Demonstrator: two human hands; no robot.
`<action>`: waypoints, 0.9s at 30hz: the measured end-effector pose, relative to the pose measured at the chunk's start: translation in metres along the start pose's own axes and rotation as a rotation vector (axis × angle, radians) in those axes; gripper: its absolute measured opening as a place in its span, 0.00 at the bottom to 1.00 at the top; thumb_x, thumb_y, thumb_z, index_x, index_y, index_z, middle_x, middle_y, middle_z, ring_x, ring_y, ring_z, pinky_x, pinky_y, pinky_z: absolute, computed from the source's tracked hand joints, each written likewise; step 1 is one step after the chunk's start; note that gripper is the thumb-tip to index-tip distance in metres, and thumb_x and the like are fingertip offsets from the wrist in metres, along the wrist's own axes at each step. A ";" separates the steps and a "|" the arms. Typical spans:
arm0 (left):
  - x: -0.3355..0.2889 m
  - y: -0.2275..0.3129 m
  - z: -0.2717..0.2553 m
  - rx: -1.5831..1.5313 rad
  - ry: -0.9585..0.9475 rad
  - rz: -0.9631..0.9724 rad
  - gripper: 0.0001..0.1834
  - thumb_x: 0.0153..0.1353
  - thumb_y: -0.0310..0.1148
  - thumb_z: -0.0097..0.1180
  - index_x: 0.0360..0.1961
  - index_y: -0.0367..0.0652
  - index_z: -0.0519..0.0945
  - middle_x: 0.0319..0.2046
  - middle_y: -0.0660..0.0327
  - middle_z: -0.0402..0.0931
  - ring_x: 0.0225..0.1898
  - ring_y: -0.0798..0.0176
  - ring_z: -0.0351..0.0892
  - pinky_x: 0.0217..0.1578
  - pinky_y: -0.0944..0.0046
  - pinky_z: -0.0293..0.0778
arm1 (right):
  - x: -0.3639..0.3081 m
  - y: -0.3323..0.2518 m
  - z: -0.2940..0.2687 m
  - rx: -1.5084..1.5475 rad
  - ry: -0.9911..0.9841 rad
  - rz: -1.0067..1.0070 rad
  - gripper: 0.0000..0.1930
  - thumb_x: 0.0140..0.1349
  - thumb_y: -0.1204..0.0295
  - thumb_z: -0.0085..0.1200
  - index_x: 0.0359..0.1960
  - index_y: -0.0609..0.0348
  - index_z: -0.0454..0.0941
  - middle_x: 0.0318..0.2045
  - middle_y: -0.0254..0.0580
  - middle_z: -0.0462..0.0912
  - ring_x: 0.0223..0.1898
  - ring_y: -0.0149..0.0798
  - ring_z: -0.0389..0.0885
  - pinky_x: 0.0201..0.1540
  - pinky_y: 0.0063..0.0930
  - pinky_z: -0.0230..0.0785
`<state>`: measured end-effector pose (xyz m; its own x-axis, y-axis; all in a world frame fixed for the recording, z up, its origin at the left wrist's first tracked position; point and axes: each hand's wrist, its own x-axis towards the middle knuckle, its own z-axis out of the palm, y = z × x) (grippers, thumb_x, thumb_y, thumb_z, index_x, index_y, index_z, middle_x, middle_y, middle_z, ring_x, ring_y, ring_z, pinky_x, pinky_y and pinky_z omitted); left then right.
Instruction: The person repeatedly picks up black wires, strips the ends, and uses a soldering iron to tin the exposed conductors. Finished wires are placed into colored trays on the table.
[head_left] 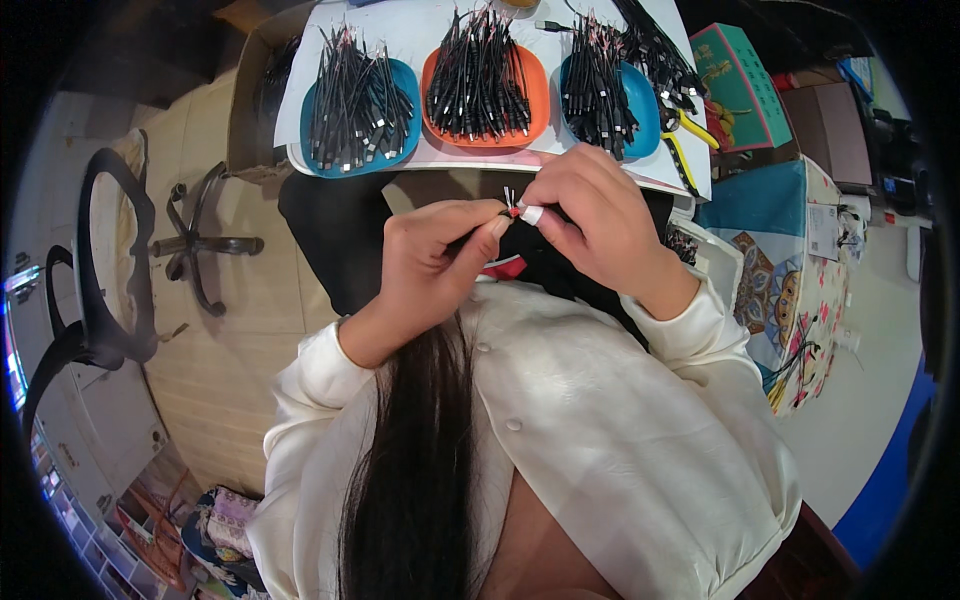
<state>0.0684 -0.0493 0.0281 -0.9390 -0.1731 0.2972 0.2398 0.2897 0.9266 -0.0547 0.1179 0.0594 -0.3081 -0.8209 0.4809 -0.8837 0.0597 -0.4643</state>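
Observation:
My left hand [440, 248] and my right hand [598, 222] meet just off the near edge of the table, fingers pinched. Between the fingertips sit thin wire ends [511, 196], pale at the tips with a small red part lower down. The fingers hide the rest of the wires. A white wrap [531, 215] covers a fingertip of my right hand. Beyond my hands a blue tray [411, 140], an orange tray [541, 100] and another blue tray [646, 110] hold bundles of black cables with plugs and bare wire ends.
The white table [460, 160] carries more black cables [660, 50] at its far right. Yellow-handled pliers [692, 128] lie by its right edge, near a green and red box [742, 85]. A cardboard box [250, 100] stands left of the table. Farther left are a chair base [192, 243] and a black chair frame [100, 260].

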 end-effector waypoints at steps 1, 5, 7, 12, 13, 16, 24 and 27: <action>0.000 -0.002 0.000 0.129 -0.015 0.090 0.09 0.55 0.20 0.57 0.39 0.31 0.79 0.20 0.61 0.73 0.19 0.67 0.71 0.21 0.72 0.67 | -0.001 0.000 0.000 0.145 -0.029 0.111 0.09 0.51 0.76 0.60 0.34 0.60 0.75 0.31 0.38 0.75 0.31 0.39 0.74 0.34 0.30 0.66; 0.001 -0.015 0.004 0.608 0.015 0.588 0.18 0.46 0.20 0.58 0.42 0.29 0.76 0.24 0.59 0.73 0.19 0.61 0.72 0.20 0.67 0.69 | -0.013 0.003 0.003 0.885 -0.245 0.801 0.05 0.62 0.73 0.53 0.33 0.63 0.74 0.27 0.33 0.73 0.28 0.30 0.70 0.32 0.24 0.65; 0.002 -0.020 0.004 0.669 -0.028 0.658 0.21 0.43 0.21 0.58 0.42 0.28 0.76 0.27 0.58 0.74 0.21 0.61 0.74 0.20 0.64 0.71 | -0.018 0.007 0.009 1.344 -0.281 1.080 0.07 0.65 0.72 0.51 0.33 0.64 0.73 0.27 0.31 0.72 0.28 0.26 0.69 0.32 0.22 0.65; -0.001 -0.019 -0.004 0.267 -0.114 0.341 0.09 0.57 0.22 0.56 0.40 0.33 0.80 0.24 0.59 0.76 0.21 0.64 0.74 0.23 0.70 0.70 | -0.020 0.003 0.006 1.232 -0.260 0.955 0.08 0.67 0.71 0.51 0.40 0.65 0.75 0.31 0.32 0.75 0.32 0.26 0.72 0.36 0.20 0.66; -0.002 -0.017 -0.006 0.092 -0.153 0.206 0.08 0.59 0.23 0.55 0.40 0.33 0.80 0.24 0.60 0.77 0.22 0.66 0.74 0.23 0.71 0.69 | -0.018 0.001 0.001 0.992 -0.274 0.862 0.09 0.67 0.71 0.51 0.41 0.65 0.75 0.33 0.34 0.77 0.33 0.27 0.73 0.38 0.21 0.67; -0.010 -0.008 -0.010 -0.413 -0.224 -0.165 0.08 0.65 0.26 0.52 0.40 0.32 0.80 0.27 0.62 0.79 0.24 0.74 0.70 0.24 0.74 0.66 | -0.010 -0.007 -0.015 0.624 -0.214 0.455 0.11 0.63 0.73 0.54 0.45 0.64 0.77 0.42 0.42 0.81 0.42 0.33 0.79 0.44 0.24 0.70; -0.017 -0.010 -0.003 -0.917 -0.200 -0.284 0.09 0.65 0.28 0.53 0.38 0.31 0.78 0.30 0.57 0.78 0.22 0.72 0.66 0.24 0.73 0.63 | -0.004 -0.020 -0.003 0.504 -0.084 0.257 0.09 0.54 0.81 0.59 0.38 0.64 0.82 0.34 0.43 0.84 0.35 0.38 0.82 0.38 0.26 0.73; -0.019 -0.010 0.000 -0.988 -0.152 -0.351 0.09 0.65 0.30 0.53 0.37 0.32 0.76 0.28 0.59 0.77 0.21 0.73 0.65 0.24 0.73 0.62 | -0.006 -0.022 0.003 0.508 -0.039 0.307 0.09 0.54 0.79 0.59 0.38 0.61 0.81 0.32 0.40 0.83 0.31 0.36 0.81 0.35 0.25 0.72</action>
<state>0.0837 -0.0493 0.0137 -0.9991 0.0409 0.0083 -0.0208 -0.6599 0.7510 -0.0326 0.1197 0.0647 -0.5008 -0.8301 0.2451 -0.4740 0.0261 -0.8802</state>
